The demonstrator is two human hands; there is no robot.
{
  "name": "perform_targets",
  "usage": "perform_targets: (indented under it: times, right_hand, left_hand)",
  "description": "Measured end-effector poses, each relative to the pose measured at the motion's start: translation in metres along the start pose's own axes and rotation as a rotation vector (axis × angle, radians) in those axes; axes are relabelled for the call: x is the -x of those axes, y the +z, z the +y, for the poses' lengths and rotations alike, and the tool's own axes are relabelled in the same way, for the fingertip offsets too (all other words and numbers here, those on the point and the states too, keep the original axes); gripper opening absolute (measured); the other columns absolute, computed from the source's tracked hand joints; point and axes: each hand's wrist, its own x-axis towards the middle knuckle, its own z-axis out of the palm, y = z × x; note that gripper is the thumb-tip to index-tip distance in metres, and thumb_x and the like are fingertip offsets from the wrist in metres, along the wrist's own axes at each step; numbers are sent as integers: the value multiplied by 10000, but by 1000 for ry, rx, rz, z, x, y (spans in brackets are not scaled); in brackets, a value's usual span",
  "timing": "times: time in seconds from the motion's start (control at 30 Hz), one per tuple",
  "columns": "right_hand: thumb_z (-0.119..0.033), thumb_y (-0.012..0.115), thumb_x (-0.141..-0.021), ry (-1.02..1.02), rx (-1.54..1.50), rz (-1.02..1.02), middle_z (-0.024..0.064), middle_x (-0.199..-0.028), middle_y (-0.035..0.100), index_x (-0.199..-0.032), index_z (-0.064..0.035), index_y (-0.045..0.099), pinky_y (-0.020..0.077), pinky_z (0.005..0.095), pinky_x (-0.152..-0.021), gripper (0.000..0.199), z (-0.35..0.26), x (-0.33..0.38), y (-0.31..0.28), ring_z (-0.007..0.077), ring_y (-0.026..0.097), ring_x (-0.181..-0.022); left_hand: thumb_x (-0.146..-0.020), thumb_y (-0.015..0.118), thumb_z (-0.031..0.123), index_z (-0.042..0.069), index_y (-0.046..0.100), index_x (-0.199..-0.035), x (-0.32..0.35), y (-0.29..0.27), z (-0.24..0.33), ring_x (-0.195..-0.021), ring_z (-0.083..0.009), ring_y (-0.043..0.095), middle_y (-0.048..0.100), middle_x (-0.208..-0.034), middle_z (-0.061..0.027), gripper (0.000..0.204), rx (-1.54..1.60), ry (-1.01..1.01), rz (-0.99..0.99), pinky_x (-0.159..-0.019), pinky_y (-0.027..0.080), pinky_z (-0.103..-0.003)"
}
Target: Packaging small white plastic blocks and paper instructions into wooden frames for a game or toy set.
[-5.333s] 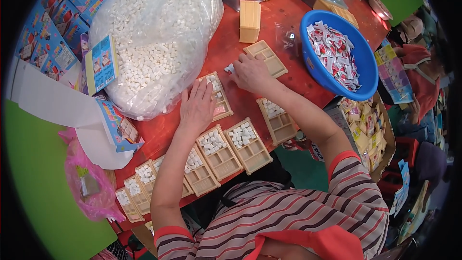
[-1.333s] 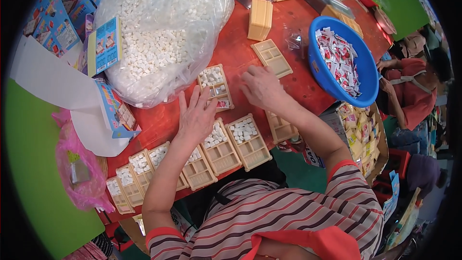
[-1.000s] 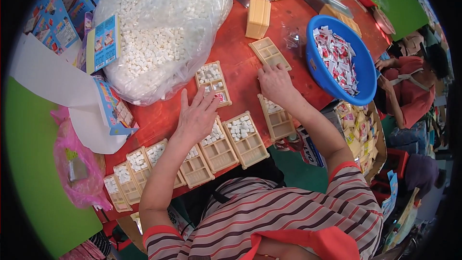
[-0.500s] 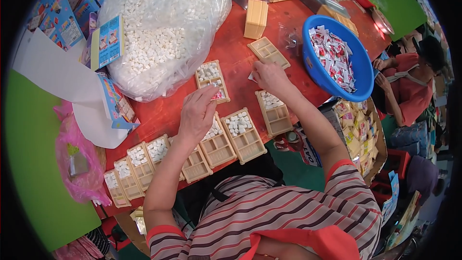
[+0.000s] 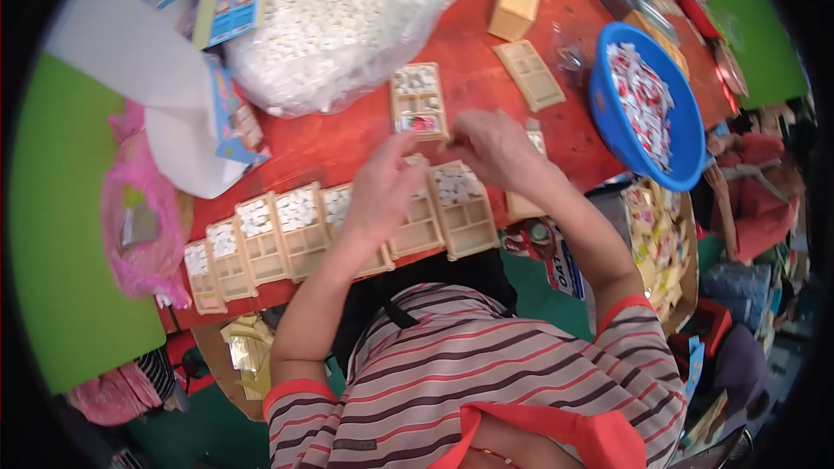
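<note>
My left hand hovers over the row of cream plastic trays, fingers loosely bent and apart, with nothing visible in it. My right hand is close beside it, fingertips curled together near the lower corner of a compartment tray. Whatever those fingertips hold, if anything, is blurred and hidden. That tray contains white cube-like pieces and a small red-and-white packet. Below my hands stands a tray with white pieces. Another tray is partly covered by my right forearm.
A large clear bag of white pieces lies at the back left. On the right sits a blue basin full of small packets. An empty tray lies on the red table. Another person sits at far right.
My right hand has moved left, away from the empty tray, to beside my left hand. My left hand has drawn back from the tray with the packet. The whole view has shifted.
</note>
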Motion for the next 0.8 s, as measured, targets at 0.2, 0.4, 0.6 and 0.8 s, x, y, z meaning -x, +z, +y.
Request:
perform_targets:
  times: [0.2, 0.4, 0.6, 0.8]
  right_hand:
    - [-32, 648, -769, -221, -86, 57, 133, -891, 616, -1064, -54, 548, 442, 419, -750, 312, -56, 13, 22, 328, 601, -840]
    - [13, 657, -762, -47, -248, 68, 147, -887, 602, -1164, -45, 538, 457, 438, -762, 424, -83, 24, 43, 360, 573, -842]
    - [-96, 718, -831, 46, -530, -15, 140, -900, 652, -1150, -18, 534, 493, 307, -685, 376, -90, 24, 66, 209, 642, -767]
    - [-205, 690, -863, 190, -571, -170, 22, -726, 574, -898, 6, 601, 425, 266, -648, 231, -102, 22, 68, 109, 523, -702]
  left_hand:
    - [-935, 496, 282, 28, 489, -1006, 21, 3, 18, -883, -426, 626, 650, -867, -222, 264, -48, -61, -73, -723, 479, -481]
    - [-978, 505, 252, -2, 574, -1107, 58, -5, 6, -861, -284, 682, 680, -885, -165, 293, 57, -185, 19, -731, 503, -359]
    - [-997, 482, 215, -1, 543, -1006, 85, -23, 7, -638, -165, 618, 586, -692, -99, 225, 123, -110, 90, -545, 451, -330]
    - [-979, 491, 146, 6, 525, -938, 109, -36, -8, -682, -314, 600, 548, -720, -154, 150, 18, -48, 197, -604, 443, -397]
